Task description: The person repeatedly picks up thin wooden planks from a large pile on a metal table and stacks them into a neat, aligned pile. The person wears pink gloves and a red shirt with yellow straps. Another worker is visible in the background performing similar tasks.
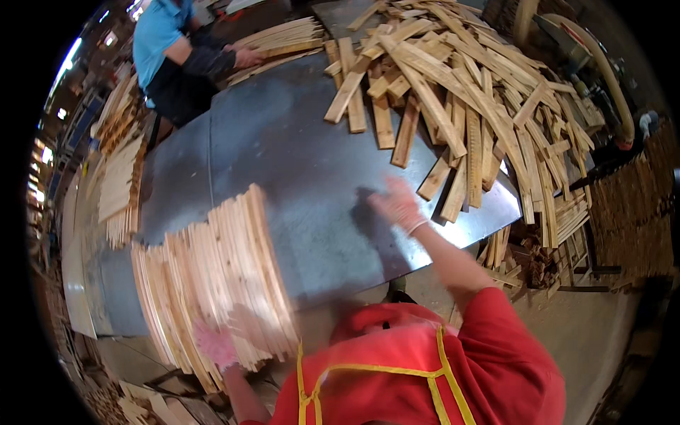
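Note:
My right hand (397, 206), in a thin pale glove and blurred by motion, hovers over the metal tabletop (312, 177) with fingers apart and nothing in it. Just beyond it lie the nearest boards of a jumbled heap of wooden slats (453, 85). At the lower left, a row of slats (223, 276) stands packed side by side at the table's near edge. Against the near ends of that row rests my left hand (215, 346), gloved in pink, its fingers stretched out along the wood.
Across the table at the far left, a co-worker in a blue shirt (157, 42) has a hand on another bundle of slats (283, 39). Stacked slats (122, 180) stand along the left side. More wood is piled beneath and beyond the table's right end.

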The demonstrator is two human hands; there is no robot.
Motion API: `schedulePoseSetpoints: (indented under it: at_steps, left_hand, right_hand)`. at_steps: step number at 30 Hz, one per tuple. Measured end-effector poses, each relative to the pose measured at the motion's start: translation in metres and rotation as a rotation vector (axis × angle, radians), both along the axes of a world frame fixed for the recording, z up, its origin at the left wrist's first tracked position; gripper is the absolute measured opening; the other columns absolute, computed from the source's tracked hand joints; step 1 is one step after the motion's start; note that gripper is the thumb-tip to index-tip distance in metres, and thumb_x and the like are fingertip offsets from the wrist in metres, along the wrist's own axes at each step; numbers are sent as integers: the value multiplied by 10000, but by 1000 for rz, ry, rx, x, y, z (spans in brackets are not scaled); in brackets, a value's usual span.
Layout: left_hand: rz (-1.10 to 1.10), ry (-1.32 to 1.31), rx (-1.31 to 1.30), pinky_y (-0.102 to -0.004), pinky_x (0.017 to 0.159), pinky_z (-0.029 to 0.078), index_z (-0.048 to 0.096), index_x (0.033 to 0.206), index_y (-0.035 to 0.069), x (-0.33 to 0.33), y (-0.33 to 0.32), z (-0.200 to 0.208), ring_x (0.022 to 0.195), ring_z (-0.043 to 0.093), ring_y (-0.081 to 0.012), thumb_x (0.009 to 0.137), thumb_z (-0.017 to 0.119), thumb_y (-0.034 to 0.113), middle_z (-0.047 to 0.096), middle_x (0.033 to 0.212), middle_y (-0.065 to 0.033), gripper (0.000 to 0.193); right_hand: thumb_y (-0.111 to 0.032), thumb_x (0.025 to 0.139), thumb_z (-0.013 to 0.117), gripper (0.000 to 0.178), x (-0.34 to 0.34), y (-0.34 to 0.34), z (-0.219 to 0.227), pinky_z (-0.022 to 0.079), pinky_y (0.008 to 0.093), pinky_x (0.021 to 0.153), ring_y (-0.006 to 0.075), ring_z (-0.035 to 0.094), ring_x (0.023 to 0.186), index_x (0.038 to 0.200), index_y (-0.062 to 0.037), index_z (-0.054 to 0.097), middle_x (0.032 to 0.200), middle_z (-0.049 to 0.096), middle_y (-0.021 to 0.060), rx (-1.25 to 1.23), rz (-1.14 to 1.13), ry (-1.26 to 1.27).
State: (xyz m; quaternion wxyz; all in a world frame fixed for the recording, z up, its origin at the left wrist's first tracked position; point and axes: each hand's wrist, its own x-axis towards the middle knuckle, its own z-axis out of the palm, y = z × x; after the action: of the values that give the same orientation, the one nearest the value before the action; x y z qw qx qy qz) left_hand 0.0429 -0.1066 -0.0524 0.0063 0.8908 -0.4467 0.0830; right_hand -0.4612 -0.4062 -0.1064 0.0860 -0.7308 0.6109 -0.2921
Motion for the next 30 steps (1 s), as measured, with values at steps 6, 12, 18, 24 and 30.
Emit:
schedulePoseSetpoints:
  at_steps: [6,12,18,24,30]
  left_hand:
    - [-324,433,106,-514,1223,364,502,1509,-9,-185,-73,-22,1436,479,-437,870,758,329,541,1510,-273,767]
    - [-587,625,193,-527,1190,388,404,1571,-7,-321,-135,-29,1414,490,-456,836,799,414,501,1539,-272,935]
    - [-275,746,300,-525,1114,445,352,1600,9,-391,-202,-18,1347,553,-414,823,796,511,528,1504,-236,1025]
    - [-519,314,312,-483,979,540,349,1617,44,-390,-233,-50,1156,657,-352,787,842,505,629,1304,-186,1070]
    - [-186,1792,193,-407,767,595,440,1509,46,-329,-234,-44,812,710,-268,872,688,248,707,1068,-136,713]
  right_hand:
    - [-290,831,798,655,-184,-120,36,523,492,997,396,640,1159,1350,9,535,1182,656,246,25,-285,328]
    - [-271,879,667,523,-105,-42,76,578,527,902,441,693,1042,1310,-19,508,1102,686,264,532,-71,-75]
    - [-410,783,801,850,-142,32,41,434,448,1167,444,530,1363,1479,-1,531,1453,572,288,324,-89,-192]
    - [-276,910,777,647,-250,18,-44,572,398,900,283,694,1055,1453,-23,532,1231,706,127,502,-613,-973]
    - [-303,1052,698,230,-159,30,65,524,289,619,136,635,750,1117,-99,613,898,642,15,651,-154,-1744]
